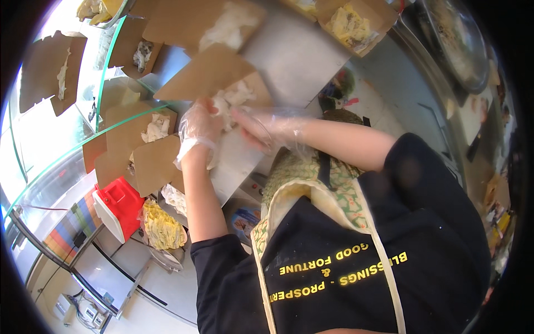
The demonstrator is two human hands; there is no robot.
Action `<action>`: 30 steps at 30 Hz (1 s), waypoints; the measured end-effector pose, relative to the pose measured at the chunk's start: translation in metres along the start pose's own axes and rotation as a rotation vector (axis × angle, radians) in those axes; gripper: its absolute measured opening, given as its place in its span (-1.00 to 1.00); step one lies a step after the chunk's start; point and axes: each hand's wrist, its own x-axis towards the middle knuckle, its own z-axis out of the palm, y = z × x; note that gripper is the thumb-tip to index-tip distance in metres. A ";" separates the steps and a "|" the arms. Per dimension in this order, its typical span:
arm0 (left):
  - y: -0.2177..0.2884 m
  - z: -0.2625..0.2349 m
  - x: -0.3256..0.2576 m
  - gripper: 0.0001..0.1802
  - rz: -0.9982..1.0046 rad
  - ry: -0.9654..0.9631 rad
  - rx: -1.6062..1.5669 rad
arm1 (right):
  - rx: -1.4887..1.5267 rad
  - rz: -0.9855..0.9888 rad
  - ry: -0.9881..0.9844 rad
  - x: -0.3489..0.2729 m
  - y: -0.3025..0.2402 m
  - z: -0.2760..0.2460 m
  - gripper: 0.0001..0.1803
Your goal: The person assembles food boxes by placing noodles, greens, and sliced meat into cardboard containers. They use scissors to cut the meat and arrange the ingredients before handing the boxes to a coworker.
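Note:
Both my hands wear clear, loose plastic gloves and meet over an opened brown cardboard box (pixel 206 72) on the metal counter. My left hand (pixel 198 125) is at the box's near left edge, fingers curled against a soft white food (pixel 221 109). From the right, my right hand (pixel 258 127) reaches in with its fingers bent together at the same white food; motion blurs it slightly. More white pieces (pixel 240 93) lie in the box beyond my fingers. What kind of food it is I cannot tell.
Other opened boxes with white food (pixel 157 127) crowd the left and far side. One box holds yellow food (pixel 349 26). A glass panel edge (pixel 105 72) runs along the left. Below it are a red container (pixel 121 206) and yellow folded food (pixel 163 225). A metal pan (pixel 459 44) stands far right.

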 end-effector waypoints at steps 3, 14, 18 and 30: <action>0.007 0.024 0.006 -0.61 0.000 0.087 -0.004 | -0.143 -0.072 -0.030 0.002 0.004 -0.005 -0.08; -0.058 -0.007 -0.018 -0.68 -0.234 0.196 0.113 | -1.000 -0.228 0.591 -0.058 -0.033 -0.045 -0.51; -0.051 -0.006 0.005 -0.57 -0.191 -0.120 0.433 | -0.919 -0.362 0.666 -0.040 -0.023 -0.061 -0.63; -0.004 -0.025 -0.002 -0.62 -0.320 -0.101 0.381 | -0.829 -0.417 0.706 -0.066 -0.001 -0.079 -0.52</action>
